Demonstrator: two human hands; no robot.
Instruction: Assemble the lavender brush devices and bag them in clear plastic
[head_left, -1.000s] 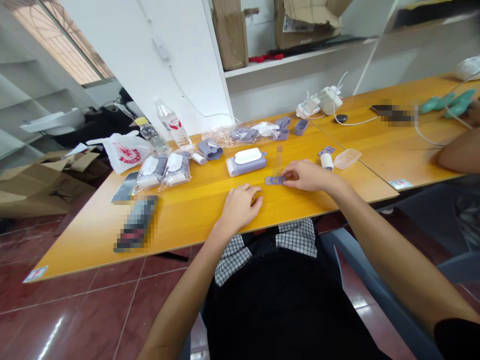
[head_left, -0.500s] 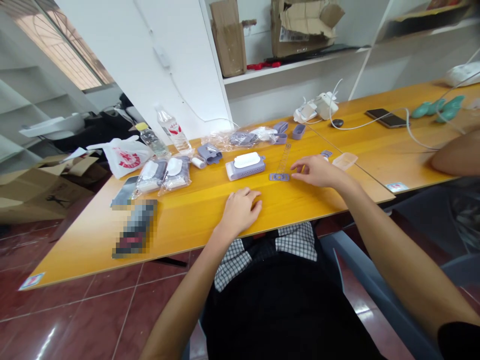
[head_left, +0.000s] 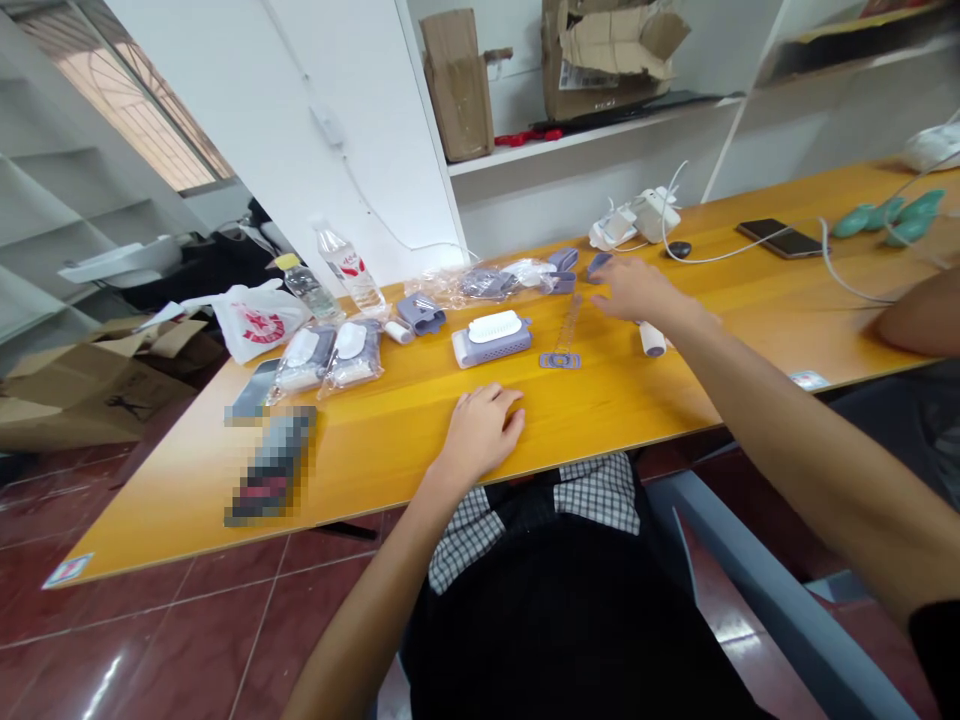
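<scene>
We are keeping our hands well apart above and on the counter (head_left: 390, 430). Our left hand (head_left: 484, 432) is resting near the front edge, fingers loosely bent, gripping nothing. Our right hand (head_left: 637, 290) is stretching farther out, its thumb parted from the fingers, and its fingertips are overlapping a small purple cup (head_left: 598, 267) in our view; whether they are touching it, we cannot tell.

Just left of that cup, two open purple boxes (head_left: 562, 272) are sitting at the end of a clear bag (head_left: 442, 285) that is holding purple and white parts. Between our hands, we are seeing a flat purple plate (head_left: 560, 361) lying on the counter, with a see-through strip (head_left: 570, 325) stretching away behind it. To its left, a purple-and-white unit (head_left: 493, 341) is lying with a white oval piece on top. A white cylinder (head_left: 652, 342) is lying under our right forearm's near side, partly hidden. Farther left, two wrapped units (head_left: 351, 355) are lying side by side, and a purple shell (head_left: 421, 314) is sitting near a small white roll (head_left: 399, 330).
</scene>
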